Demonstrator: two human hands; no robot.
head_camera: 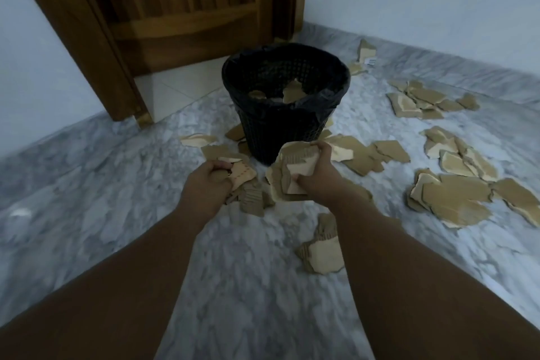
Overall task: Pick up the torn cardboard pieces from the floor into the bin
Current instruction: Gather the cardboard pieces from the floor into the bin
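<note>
A black mesh bin (285,131) lined with a black bag stands on the marble floor, with a few cardboard pieces (293,92) inside. Just in front of the bin, my right hand (317,168) grips a stack of torn cardboard pieces (287,172). My left hand (209,181) is closed on a pale cardboard piece (242,175) low over the floor. More torn pieces (252,199) lie between and under both hands. One loose piece (323,251) lies nearer to me.
Several torn pieces are scattered right of the bin (365,152), further right (455,199) and towards the wall (420,99). A wooden door (181,9) stands behind the bin. White walls meet the grey marble floor (87,184).
</note>
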